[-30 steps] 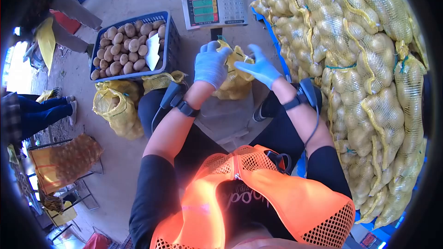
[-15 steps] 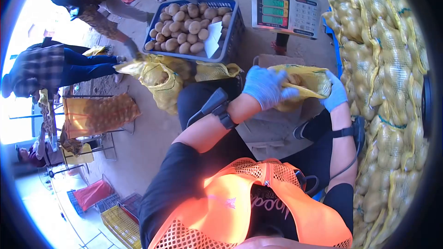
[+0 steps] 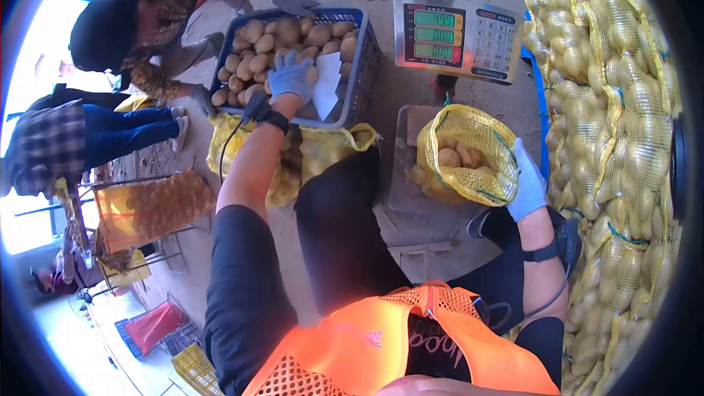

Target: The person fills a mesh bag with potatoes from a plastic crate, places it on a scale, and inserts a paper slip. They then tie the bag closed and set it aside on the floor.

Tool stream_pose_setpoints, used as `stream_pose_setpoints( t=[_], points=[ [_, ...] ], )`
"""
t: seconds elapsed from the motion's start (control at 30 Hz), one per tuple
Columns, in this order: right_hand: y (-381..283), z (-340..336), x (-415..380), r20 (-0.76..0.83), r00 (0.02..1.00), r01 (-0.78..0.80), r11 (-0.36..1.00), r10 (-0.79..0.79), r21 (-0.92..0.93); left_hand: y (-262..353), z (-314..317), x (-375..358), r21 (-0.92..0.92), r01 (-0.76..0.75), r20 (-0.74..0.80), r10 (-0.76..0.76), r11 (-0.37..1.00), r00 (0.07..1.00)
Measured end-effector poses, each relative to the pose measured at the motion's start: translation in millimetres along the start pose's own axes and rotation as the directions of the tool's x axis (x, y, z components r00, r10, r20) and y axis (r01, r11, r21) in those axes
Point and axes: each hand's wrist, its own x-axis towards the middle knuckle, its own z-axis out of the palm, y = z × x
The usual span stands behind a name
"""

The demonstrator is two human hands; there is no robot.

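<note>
My left hand, in a light blue glove, reaches over the potatoes in a blue plastic crate. Its fingers are spread and rest on or just above the pile. With my right hand, gloved too, I grip the rim of a yellow mesh bag. The bag stands upright with a wide mouth and several potatoes inside, on the platform of a scale. Behind it, the scale's display shows lit green digits.
A white paper lies in the crate. Filled mesh bags are stacked along my right. A co-worker leans over the crate's far left side, hands at its edges. More yellow mesh bags lie before the crate. Another person stands further left.
My left hand has let go of the mesh bag and moved left to the crate. The bag's mouth has widened, showing the potatoes. The display's top digits have changed.
</note>
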Motion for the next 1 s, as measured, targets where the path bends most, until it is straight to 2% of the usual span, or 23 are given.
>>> stream_pose_setpoints(
  t=[0.03, 0.1, 0.13, 0.17, 0.23, 0.3, 0.37, 0.4, 0.47, 0.5, 0.57, 0.6, 0.63, 0.7, 0.73, 0.77, 0.8, 0.83, 0.87, 0.9, 0.93, 0.97, 1.0],
  points=[
    [-3, 7, -2, -0.016, 1.000, -0.007, 1.000, 0.007, 0.023, -6, 12, 13, -0.010, -0.007, 0.000, 0.007, 1.000, 1.000],
    [-7, 12, -2, -0.036, 0.999, 0.002, 1.000, -0.001, 0.012, -13, 38, 41, 0.258, -0.217, 0.104, 0.197, 0.941, 0.975],
    [-6, 11, 0, -0.047, 0.999, -0.003, 1.000, 0.002, -0.024, -11, 43, 54, 0.330, -0.298, 0.189, 0.246, 0.896, 0.951],
    [-6, 12, 1, -0.060, 0.998, -0.012, 0.998, 0.008, -0.058, -7, 30, 63, 0.321, -0.308, 0.198, 0.255, 0.896, 0.947],
    [-10, 22, -1, -0.054, 0.997, -0.049, 0.997, 0.046, -0.053, 0, -6, 73, 0.205, -0.334, 0.533, 0.181, 0.920, 0.826],
    [-12, 25, 0, -0.017, 0.996, -0.088, 0.994, 0.087, -0.061, -3, 4, 78, 0.251, -0.327, 0.559, 0.139, 0.911, 0.817],
    [-12, 25, 5, -0.023, 0.997, -0.071, 0.996, 0.070, -0.053, 1, -6, 72, 0.182, -0.246, 0.515, 0.121, 0.952, 0.849],
    [-12, 30, 6, -0.019, 0.999, -0.048, 0.997, 0.046, -0.065, 14, -22, 65, 0.206, -0.293, 0.501, 0.157, 0.934, 0.851],
    [-13, 33, 3, -0.042, 0.999, -0.028, 0.995, 0.024, -0.093, -3, 6, 82, 0.178, -0.345, 0.553, 0.197, 0.921, 0.810],
    [-12, 31, 3, -0.064, 0.998, -0.028, 0.994, 0.021, -0.105, -6, 25, 84, 0.245, -0.355, 0.513, 0.190, 0.902, 0.837],
    [-6, 28, 6, -0.137, 0.988, 0.058, 0.991, -0.074, -0.123, -14, 32, 72, 0.189, -0.276, 0.389, 0.186, 0.942, 0.902],
    [-2, 23, 8, -0.127, 0.987, 0.082, 0.992, -0.093, -0.094, 1, -20, 46, 0.102, -0.199, 0.338, 0.155, 0.975, 0.928],
    [1, 17, 11, -0.105, 0.988, 0.105, 0.992, -0.111, -0.065, -6, 7, 48, 0.024, 0.004, 0.297, -0.010, 1.000, 0.955],
    [8, 8, 16, -0.128, 0.979, 0.149, 0.984, -0.161, -0.099, -13, -1, 35, -0.083, 0.156, 0.139, -0.143, 0.984, 0.980],
    [11, 6, 16, -0.134, 0.969, 0.190, 0.971, -0.209, -0.142, -17, -3, 31, -0.078, 0.146, 0.133, -0.135, 0.986, 0.982],
    [14, 9, 12, -0.133, 0.968, 0.196, 0.972, -0.213, -0.133, -21, -3, 25, -0.523, 0.201, 0.115, -0.165, 0.828, 0.980],
    [17, 15, 9, -0.157, 0.953, 0.232, 0.957, -0.259, -0.173, -25, -3, 19, -0.854, 0.198, 0.112, -0.201, 0.482, 0.973],
    [19, 19, 6, -0.176, 0.936, 0.265, 0.940, -0.304, -0.215, -17, -20, 4, -0.946, 0.323, 0.323, -0.068, -0.018, 0.944],
    [23, 18, 6, -0.144, 0.936, 0.288, 0.935, -0.320, -0.205, 3, -50, -17, -0.752, 0.445, 0.427, 0.156, -0.487, 0.891],
    [26, 19, 6, -0.135, 0.936, 0.295, 0.934, -0.325, -0.204, 37, -100, -45, -0.582, 0.521, 0.490, 0.242, -0.625, 0.837],
    [30, 20, 4, -0.117, 0.927, 0.325, 0.919, -0.356, -0.222, 76, -143, -75, -0.569, 0.499, 0.426, 0.285, -0.654, 0.859],
    [33, 20, 3, -0.102, 0.917, 0.355, 0.904, -0.387, -0.237, 106, -166, -98, -0.572, 0.503, 0.368, 0.346, -0.648, 0.863],
    [35, 19, 1, -0.054, 0.916, 0.373, 0.893, -0.397, -0.253, 119, -147, -106, -0.396, 0.611, 0.279, 0.544, -0.686, 0.791]
  ],
)
